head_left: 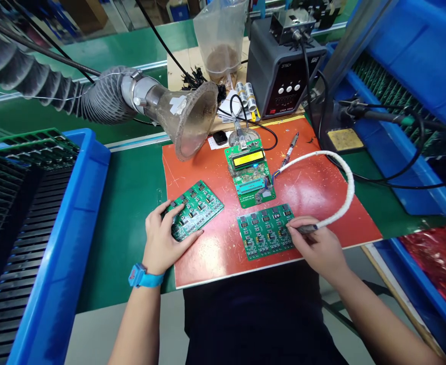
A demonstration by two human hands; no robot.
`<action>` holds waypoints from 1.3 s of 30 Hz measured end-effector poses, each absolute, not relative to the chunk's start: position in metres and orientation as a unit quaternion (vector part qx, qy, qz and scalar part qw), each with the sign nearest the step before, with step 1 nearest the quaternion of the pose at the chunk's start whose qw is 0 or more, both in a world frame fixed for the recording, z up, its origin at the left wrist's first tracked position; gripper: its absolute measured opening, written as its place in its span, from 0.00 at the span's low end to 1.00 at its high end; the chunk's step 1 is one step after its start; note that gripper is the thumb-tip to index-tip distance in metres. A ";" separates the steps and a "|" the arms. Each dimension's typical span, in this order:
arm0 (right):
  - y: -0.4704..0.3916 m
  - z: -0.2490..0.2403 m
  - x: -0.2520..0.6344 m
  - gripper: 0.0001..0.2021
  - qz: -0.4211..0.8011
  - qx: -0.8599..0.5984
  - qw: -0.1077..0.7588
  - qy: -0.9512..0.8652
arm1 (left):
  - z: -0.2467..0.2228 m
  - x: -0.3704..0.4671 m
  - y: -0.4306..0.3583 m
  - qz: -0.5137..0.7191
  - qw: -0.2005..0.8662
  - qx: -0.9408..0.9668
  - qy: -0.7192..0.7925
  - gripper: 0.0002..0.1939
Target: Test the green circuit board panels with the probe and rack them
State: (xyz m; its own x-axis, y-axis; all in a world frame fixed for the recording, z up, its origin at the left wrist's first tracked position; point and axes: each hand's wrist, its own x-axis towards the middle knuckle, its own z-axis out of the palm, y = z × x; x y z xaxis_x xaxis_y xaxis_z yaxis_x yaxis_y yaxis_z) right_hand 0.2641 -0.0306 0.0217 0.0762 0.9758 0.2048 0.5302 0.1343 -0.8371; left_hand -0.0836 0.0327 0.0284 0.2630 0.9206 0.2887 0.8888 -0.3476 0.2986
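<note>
My left hand [165, 235] rests with fingers spread on a stack of green circuit boards [198, 208], its thumb along the near edge. Pinched in my right hand [316, 248] is a dark probe [306, 228] on a white sleeved cable [350, 190]. Its tip meets the right part of another green circuit board panel [266, 238], where several small digit displays sit in a row and one is lit. The cable runs to a green programmer board [249, 175] with a lit yellow screen, just beyond the panel. My fingers hide the exact contact point.
A red mat [321, 192] covers the bench. Blue bins [89, 167] with racked boards stand left and right. A fume extraction funnel [196, 119] hangs over the mat's back left. Behind are a soldering station [279, 71], a pen [291, 147] and a sponge [344, 139].
</note>
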 end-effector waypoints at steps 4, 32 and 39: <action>-0.032 0.021 0.265 0.03 0.274 -0.606 0.417 -0.619 | 0.028 -0.083 0.033 0.210 0.040 0.793 0.570 0.36; -0.033 0.021 0.265 0.10 0.311 -0.610 0.416 -0.599 | 0.028 -0.084 0.032 0.214 0.043 0.791 0.572 0.35; -0.033 0.021 0.264 0.07 0.304 -0.608 0.419 -0.603 | 0.028 -0.084 0.032 0.215 0.041 0.793 0.568 0.35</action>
